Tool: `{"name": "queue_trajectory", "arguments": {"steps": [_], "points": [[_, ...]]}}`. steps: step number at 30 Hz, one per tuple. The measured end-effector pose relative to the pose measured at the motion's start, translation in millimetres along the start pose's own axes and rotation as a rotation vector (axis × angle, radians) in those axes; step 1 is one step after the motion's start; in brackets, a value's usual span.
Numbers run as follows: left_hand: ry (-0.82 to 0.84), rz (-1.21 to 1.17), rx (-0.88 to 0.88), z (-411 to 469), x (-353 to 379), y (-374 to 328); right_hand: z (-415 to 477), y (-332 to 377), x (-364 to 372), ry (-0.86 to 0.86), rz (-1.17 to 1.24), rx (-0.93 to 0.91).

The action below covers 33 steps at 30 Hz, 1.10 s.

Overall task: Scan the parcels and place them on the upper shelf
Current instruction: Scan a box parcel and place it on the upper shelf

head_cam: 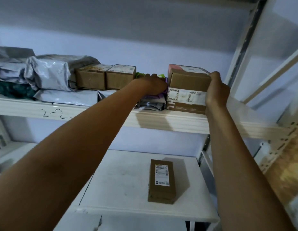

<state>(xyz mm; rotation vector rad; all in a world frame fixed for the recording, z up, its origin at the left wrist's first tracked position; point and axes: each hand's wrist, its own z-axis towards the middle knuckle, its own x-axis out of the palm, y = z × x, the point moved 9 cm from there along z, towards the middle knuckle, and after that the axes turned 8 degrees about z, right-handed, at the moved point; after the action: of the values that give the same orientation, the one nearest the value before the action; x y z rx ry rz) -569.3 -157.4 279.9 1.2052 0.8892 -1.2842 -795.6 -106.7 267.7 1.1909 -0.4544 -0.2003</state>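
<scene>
I have both hands up at the upper shelf (94, 109), one on each side of the top box (186, 80), a small brown carton sitting on a larger taped box (183, 99) at the shelf's right end. The right hand (216, 89) is wrapped on the carton's right edge, fingers curled round its far corner and palm running down onto the taped box below. The left hand (151, 84) is at the carton's left face, but its fingers are buried among the soft bags (160, 95) there, so I cannot tell whether they are closed on anything. I judge the carton light and stiff, with square corners and a dry board surface that should not slip. It is best taken by its two side faces, squeezed gently so the walls do not buckle. It rests only on the box below, so a forward nudge could slide it off. Just under the left hand lies a silver pouch (151, 104), crumpled and apt to snag fingers; further left of that hand stand two brown boxes (90, 79), then grey mailers (49, 74). Just right of the right hand the rack post (241, 47) leaves little knuckle room. Well below both hands a slim box (161, 180) lies on the lower shelf (124, 180), not yet put up.
</scene>
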Motion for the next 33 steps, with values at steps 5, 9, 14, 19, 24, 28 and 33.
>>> {"name": "queue_trajectory", "arguments": {"steps": [5, 9, 14, 19, 24, 28, 33], "points": [[-0.156, -0.031, -0.004, -4.9, -7.9, -3.8, -3.1, -4.9, -0.8, -0.025, 0.008, -0.036], [-0.185, 0.065, 0.028, -5.0, -5.1, -9.1, -7.9, -4.0, -0.4, -0.032, -0.025, -0.078], [-0.297, 0.189, 0.026, -10.3, -4.4, -11.3, -9.3, -6.8, -3.3, -0.054, -0.071, -0.067], [-0.307, 0.156, -0.018, -19.3, -8.2, -12.7, -5.2, -8.6, -5.9, -0.049, -0.069, -0.064], [-0.288, 0.174, 0.019, -19.8, -9.6, -17.0, 1.6, -13.4, -7.7, -0.061, -0.065, -0.065], [-0.309, 0.024, -0.021, -18.9, -9.3, -8.6, 3.5, -16.2, -8.3, -0.044, -0.054, -0.101], [-0.539, -0.099, -0.142, -46.5, -24.8, -7.7, -2.6, -13.7, -15.2, -0.133, -0.046, -0.221]]}}
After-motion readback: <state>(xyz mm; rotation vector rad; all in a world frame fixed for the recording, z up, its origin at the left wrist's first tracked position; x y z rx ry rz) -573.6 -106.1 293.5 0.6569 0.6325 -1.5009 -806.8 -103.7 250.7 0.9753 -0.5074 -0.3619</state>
